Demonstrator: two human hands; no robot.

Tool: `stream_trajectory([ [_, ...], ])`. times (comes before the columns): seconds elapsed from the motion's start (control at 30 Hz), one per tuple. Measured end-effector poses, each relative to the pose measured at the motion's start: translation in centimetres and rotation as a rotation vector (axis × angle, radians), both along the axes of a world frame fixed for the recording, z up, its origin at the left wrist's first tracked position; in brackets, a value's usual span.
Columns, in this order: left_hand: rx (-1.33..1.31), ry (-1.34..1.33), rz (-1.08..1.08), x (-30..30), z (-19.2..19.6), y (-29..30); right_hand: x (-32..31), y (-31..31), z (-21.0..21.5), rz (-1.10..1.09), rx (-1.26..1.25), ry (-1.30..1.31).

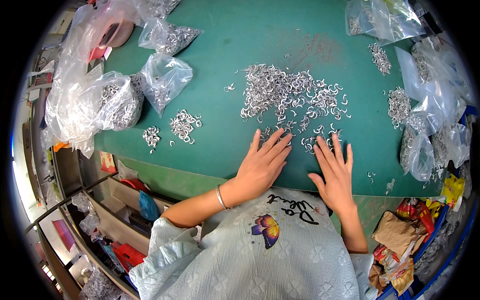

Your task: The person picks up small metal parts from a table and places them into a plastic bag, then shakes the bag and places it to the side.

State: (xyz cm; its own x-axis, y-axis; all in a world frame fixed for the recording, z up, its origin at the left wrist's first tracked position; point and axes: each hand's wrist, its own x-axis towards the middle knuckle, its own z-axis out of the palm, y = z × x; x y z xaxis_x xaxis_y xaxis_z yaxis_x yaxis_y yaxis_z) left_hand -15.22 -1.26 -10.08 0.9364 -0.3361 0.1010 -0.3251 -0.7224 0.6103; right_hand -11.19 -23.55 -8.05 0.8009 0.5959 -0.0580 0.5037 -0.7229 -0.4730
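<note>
A wide heap of small curved silvery metal pieces [280, 87] lies on the green tabletop [220, 60], thinning out toward me. My left hand [262, 165] rests at the near edge of the heap with fingers stretched out, the fingertips over a few loose pieces. To its right, my right hand [334, 172] lies flat with fingers spread, its tips touching or just beside another small cluster of pieces [310, 144]. Neither hand grips anything. What lies under the fingertips is partly hidden.
Two small piles of pieces [185, 126] sit at the left, near clear plastic bags [120, 100] filled with more. Further bags [422, 145] and small piles [399, 106] line the right side. Below the table stand a drawer unit [125, 210] at left and a blue crate [440, 245] with wrappers at right.
</note>
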Motion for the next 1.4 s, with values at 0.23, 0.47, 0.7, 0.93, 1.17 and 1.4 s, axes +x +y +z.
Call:
stream_trajectory([
  [0.23, 0.056, -0.019, 0.063, -0.9, -0.4, 0.2, 0.5, 0.6, -0.1, -0.058, 0.052, -0.09],
  [0.47, 0.041, -0.027, 0.03, -1.9, -0.4, 1.2, 1.7, 3.6, -0.5, 0.047, -0.051, -0.051],
  [0.7, -0.018, 0.011, 0.029, -2.3, -0.6, 1.3, 0.8, 2.4, -0.4, 0.016, -0.072, -0.081],
  [0.93, -0.067, -0.104, 0.261, -0.3, 0.4, 1.6, 2.1, 4.5, -0.7, -0.097, 0.179, -0.211],
  [1.17, -0.014, -0.148, 0.377, 2.6, -0.4, 0.9, 4.1, 8.3, -2.7, -0.115, 0.243, -0.285],
  [1.4, -0.021, -0.164, 0.417, 2.8, -0.2, 1.7, 4.2, 9.5, -2.5, -0.177, 0.211, -0.328],
])
